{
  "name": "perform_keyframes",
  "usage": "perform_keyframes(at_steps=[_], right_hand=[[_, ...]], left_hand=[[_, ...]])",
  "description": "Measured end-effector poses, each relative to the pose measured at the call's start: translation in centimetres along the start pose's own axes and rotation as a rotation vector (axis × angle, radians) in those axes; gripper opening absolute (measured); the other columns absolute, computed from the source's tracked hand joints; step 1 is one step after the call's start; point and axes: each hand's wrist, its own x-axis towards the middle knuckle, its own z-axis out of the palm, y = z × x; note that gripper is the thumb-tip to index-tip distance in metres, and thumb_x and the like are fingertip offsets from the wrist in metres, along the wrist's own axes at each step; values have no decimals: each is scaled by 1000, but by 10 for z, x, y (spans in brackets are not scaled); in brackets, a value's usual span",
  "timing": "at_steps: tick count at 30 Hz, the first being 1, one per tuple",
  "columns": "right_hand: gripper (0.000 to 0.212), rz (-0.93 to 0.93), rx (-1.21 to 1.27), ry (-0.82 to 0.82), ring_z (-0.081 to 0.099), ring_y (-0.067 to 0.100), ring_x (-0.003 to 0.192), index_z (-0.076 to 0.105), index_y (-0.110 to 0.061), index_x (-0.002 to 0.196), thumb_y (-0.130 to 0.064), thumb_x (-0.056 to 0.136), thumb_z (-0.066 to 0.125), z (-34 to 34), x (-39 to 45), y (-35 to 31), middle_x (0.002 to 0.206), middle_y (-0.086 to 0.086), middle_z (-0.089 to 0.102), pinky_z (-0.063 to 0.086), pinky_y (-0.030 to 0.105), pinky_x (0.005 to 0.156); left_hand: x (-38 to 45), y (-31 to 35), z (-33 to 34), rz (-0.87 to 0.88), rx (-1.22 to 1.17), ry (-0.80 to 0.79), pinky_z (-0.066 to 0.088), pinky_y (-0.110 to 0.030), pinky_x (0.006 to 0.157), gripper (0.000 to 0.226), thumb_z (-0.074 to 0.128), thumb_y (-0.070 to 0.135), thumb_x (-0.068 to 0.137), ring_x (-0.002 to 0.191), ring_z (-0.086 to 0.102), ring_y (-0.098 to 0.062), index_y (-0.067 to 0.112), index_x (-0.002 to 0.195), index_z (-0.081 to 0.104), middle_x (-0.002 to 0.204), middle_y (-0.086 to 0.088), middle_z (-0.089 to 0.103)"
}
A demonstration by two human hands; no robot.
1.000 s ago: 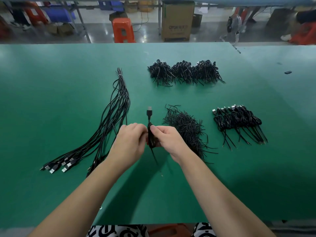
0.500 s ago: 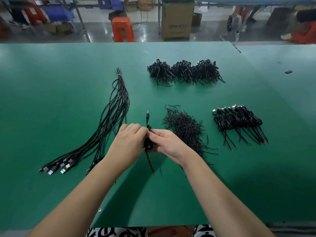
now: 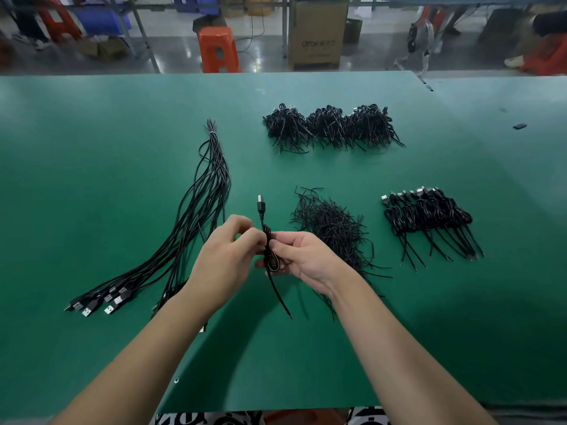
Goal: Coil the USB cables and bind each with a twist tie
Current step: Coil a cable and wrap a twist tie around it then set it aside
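A black coiled USB cable [image 3: 271, 262] is held upright above the green table [image 3: 92, 179], its plug [image 3: 261, 205] pointing away from me and its bare end hanging toward me. My left hand [image 3: 225, 260] pinches the coil's upper part from the left. My right hand [image 3: 306, 260] grips the coil from the right, thumb over its middle. A twist tie seems wound round the coil, but it is too thin to make out. A loose heap of black twist ties [image 3: 333, 228] lies just right of my hands.
A long bunch of straight uncoiled USB cables [image 3: 196, 216] runs along the left. A row of coiled, bound cables [image 3: 429, 216] lies at the right. Three bigger piles of bound cables [image 3: 331, 125] sit further back. A small dark object [image 3: 519, 126] lies far right.
The coil has turned in my hands, and the plug has swung slightly left and back. My right hand has rolled palm-up, and my left fingers have shifted higher on the coil.
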Motion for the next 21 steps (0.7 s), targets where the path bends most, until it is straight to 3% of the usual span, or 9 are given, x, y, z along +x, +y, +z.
perform_keyframes(at_steps=[5,9,13,15,17,21], right_hand=[[23,39,141,-13,75,27,85,78,-12,104,-14,84,67,-9,-2,-2,99,15,75,62,35,66],[24,37,113,48,75,30,87,77,-9,104,-12,81,71,-19,-4,-5,103,19,74,62,34,62],[21,26,52,165,75,27,79,76,-8,102,-10,81,75,-29,-8,-17,99,17,75,60,30,55],[16,22,-45,276,75,23,76,78,-13,95,-11,79,79,-38,-10,-29,96,12,77,59,29,60],[23,29,-212,410,74,18,85,77,-19,98,-13,76,83,-52,-12,-42,95,3,78,58,28,73],[22,5,-714,722,68,8,90,76,-28,98,-25,77,84,-96,-16,-68,94,-10,74,52,28,84]], left_hand=[[2,-5,4,-137,-21,102,33,-17,70,28,78,24,82,85,47,-8,11,91,55,106,5,47],[5,-6,14,-176,-73,106,41,-23,73,30,78,27,81,81,46,-4,13,93,55,106,11,42],[11,-10,34,-207,-157,93,37,-14,75,28,65,40,87,84,51,-3,19,103,56,105,12,42],[11,-21,50,-291,-153,53,41,-20,80,27,57,41,93,88,53,-2,19,110,56,110,9,43],[6,-36,69,-406,-49,-26,46,-33,90,30,54,35,98,99,55,-14,15,120,56,120,1,47],[-7,-59,96,-481,273,-156,36,-48,98,33,56,29,96,120,46,-31,9,123,58,128,-13,52]])
